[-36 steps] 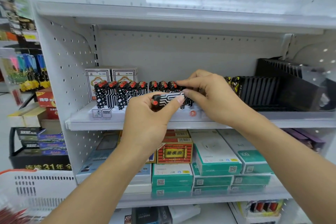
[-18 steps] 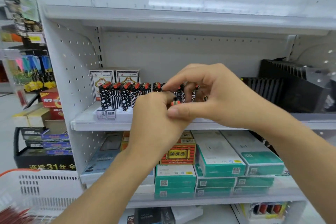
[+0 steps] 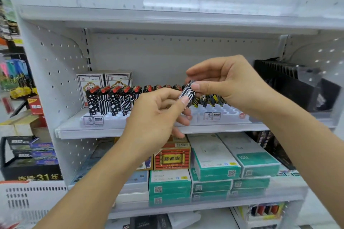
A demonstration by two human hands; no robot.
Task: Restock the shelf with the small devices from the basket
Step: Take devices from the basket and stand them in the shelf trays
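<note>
At the near lower left a white slotted basket [image 3: 28,197] shows its rim and wall; what lies in it cannot be made out. Both forearms reach up from the bottom edge toward the middle shelf [image 3: 115,133]. In front of that shelf the left hand [image 3: 156,119] and the right hand [image 3: 229,83] meet on one black-and-white patterned device [image 3: 187,92], held tilted in the air above the shelf's front edge. The left fingers [image 3: 183,100] curl up against its lower end, and the right thumb and forefinger pinch its upper part. Below the hands, on the lower shelf, lie stacked green-and-white boxes [image 3: 216,163] and a red-and-gold box [image 3: 172,158].

Behind the hands, on the middle shelf, a white slotted display tray [image 3: 104,118] carries a row of upright devices [image 3: 111,101] with red caps and black-and-white patterns, standing side by side at the left. Further right, partly hidden by the right hand, stand yellow-and-black devices [image 3: 208,99] in a second tray. Two white printed boxes [image 3: 104,80] stand behind the left row. At the far right sits a black ribbed rack [image 3: 286,80].
</note>
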